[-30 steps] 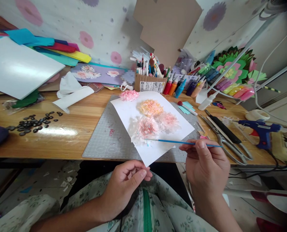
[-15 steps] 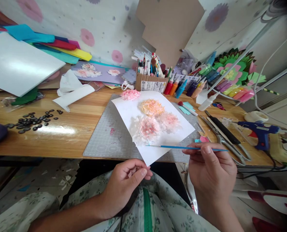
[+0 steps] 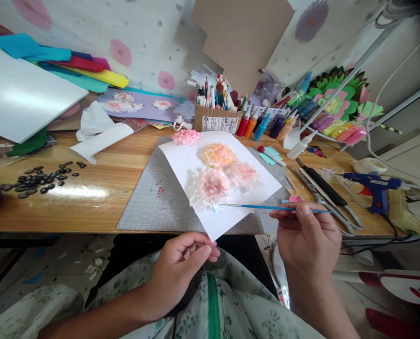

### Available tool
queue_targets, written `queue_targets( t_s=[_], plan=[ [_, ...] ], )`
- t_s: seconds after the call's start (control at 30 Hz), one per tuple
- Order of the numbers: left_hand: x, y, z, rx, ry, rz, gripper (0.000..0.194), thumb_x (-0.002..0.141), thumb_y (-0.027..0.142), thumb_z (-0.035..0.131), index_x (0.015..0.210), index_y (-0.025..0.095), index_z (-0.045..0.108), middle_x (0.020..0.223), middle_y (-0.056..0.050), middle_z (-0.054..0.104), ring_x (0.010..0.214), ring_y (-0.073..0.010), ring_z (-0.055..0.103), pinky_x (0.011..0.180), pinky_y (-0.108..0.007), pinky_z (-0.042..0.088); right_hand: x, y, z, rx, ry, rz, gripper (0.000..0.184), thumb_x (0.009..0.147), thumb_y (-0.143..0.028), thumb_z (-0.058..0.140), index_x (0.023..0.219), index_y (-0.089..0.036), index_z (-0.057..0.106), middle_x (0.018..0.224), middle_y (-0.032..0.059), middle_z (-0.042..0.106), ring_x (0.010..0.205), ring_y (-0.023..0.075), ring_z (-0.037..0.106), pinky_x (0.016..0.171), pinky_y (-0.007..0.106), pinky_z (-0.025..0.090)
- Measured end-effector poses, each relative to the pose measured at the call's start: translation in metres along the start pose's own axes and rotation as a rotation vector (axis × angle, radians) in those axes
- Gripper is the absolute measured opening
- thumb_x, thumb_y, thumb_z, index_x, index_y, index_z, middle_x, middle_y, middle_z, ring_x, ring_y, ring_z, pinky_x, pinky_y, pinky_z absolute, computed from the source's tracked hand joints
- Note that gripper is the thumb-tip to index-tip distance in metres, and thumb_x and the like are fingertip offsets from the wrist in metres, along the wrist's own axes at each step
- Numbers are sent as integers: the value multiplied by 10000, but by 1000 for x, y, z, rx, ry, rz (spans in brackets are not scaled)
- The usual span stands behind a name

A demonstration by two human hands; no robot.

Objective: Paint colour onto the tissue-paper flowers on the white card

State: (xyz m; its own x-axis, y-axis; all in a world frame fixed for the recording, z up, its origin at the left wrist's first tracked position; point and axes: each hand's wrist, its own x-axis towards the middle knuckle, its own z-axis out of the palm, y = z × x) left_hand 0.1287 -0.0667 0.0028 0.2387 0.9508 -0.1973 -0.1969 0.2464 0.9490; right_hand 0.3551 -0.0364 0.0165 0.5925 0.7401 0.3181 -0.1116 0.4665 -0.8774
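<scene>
Left hand (image 3: 189, 256): one, fingers curled at the sheet's near corner; whether they pinch it cannot be told.
Right hand (image 3: 309, 235): one, closed round a brush, thumb against the handle.
Brush (image 3: 266, 207): one, slim and blue-handled, held nearly level over the sheet, its tip beside the front flower; contact cannot be told. Compared with half a second ago, the tip sits further right and further from the near corner.
Sheet (image 3: 224, 223): one, white, lying cornerwise on the mat.
Flowers (image 3: 213, 183): four, ruffled; two white with pinkish middles, one yellow-orange, and one pink at the sheet's far-left corner. The front one has bluish specks along its near edge.
Mat (image 3: 142, 207): one, grey, gridded, on the wooden counter (image 3: 72, 219).
Scissors (image 3: 310, 186): one pair, right of the mat.
Glue gun (image 3: 375, 186): one, blue.
Pen box (image 3: 219, 120): one, cardboard, behind the flowers.
</scene>
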Motion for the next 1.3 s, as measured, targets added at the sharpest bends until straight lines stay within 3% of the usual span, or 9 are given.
queue_targets(
  t_s=[0.37,0.8,1.3],
  plan=[
    [2,2,2,8,16,-21,225,787,401,852,809,190,778,760,-40,815,714,-184,768,708,-273,627,-1,5,2,14,1,32,280,776,-390,849,790,-186,657,694,-14,724,526,140,669,548,286,559],
    [1,-3,0,53,13,-17,232,852,423,807,867,191,793,795,-41,822,740,-173,768,733,-257,616,-2,4,-2,43,-14,41,234,799,-357,835,818,-186,676,733,2,732,579,155,688,587,307,563],
    [2,-3,0,28,10,9,246,864,454,799,855,208,800,797,-25,816,746,-159,766,738,-232,615,-3,-2,3,48,-26,-44,158,811,-318,817,794,-195,719,729,1,728,602,152,697,571,292,591]
  ],
)
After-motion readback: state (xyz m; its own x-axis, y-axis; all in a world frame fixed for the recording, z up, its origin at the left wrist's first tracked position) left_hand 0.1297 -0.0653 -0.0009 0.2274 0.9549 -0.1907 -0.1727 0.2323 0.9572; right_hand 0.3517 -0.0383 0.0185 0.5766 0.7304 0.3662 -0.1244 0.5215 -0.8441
